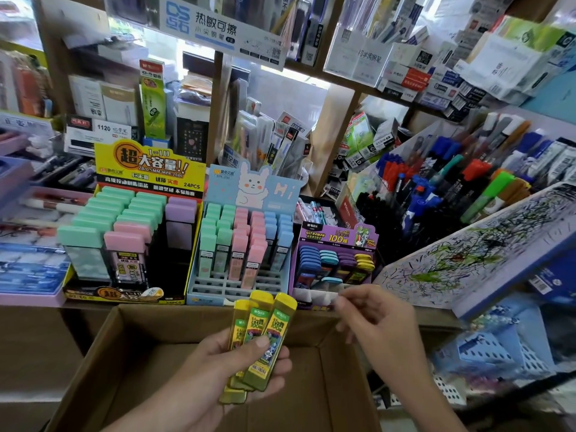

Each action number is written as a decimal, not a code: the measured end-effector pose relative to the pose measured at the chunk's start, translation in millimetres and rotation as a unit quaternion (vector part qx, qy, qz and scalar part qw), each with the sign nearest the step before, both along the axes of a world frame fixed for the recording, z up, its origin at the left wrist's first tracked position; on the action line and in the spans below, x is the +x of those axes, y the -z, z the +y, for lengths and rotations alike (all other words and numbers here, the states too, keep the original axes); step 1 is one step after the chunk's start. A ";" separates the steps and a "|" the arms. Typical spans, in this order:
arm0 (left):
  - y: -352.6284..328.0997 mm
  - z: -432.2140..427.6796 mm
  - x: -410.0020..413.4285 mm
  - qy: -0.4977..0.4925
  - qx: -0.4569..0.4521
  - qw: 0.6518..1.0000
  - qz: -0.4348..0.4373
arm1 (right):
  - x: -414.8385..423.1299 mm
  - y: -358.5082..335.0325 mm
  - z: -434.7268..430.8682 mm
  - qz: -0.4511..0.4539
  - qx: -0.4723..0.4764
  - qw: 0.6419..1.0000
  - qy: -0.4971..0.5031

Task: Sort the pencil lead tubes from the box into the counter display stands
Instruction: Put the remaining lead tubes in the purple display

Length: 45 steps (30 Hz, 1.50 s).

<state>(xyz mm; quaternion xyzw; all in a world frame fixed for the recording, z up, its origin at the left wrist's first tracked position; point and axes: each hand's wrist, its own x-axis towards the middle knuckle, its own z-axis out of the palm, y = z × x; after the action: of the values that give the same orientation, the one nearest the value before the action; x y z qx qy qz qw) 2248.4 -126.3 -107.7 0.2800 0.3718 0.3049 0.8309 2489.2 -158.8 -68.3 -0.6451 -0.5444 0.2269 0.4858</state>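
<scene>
Yellow lead tubes (270,327) fanned in left hand (218,369), fingers and thumb curled round them, over open cardboard box (103,341). Right hand (377,319) by purple display stand (330,239) at tabletop (90,304) front edge; fingertips (341,302) together, blurred, cannot tell if pinching anything

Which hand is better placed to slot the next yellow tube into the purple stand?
Right. The right hand hovers just before the purple stand and seems free, while the left hand grips the fan of yellow tubes over the box and can feed one across.
</scene>
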 end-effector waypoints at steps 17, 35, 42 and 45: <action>-2.2 -4.0 1.7 -0.006 0.002 1.000 0.021 | -34.7 4.7 8.2 0.203 -0.078 0.970 -0.110; 2.0 0.0 0.6 -0.033 -0.010 0.999 0.039 | 72.7 -35.7 10.8 0.021 0.059 0.997 0.045; 1.6 -0.6 0.1 -0.026 -0.007 0.999 0.041 | 80.3 -27.8 25.7 -0.018 0.070 0.996 0.059; 1.0 -1.0 0.6 -0.024 -0.006 0.999 0.039 | 78.7 -23.8 31.1 -0.043 0.069 0.995 0.060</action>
<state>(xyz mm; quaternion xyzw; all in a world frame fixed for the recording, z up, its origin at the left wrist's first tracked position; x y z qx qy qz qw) 2249.0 -127.3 -108.7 0.2775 0.4128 0.3114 0.8097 2567.9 -127.7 -44.5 -0.6510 -0.5394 0.1310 0.5178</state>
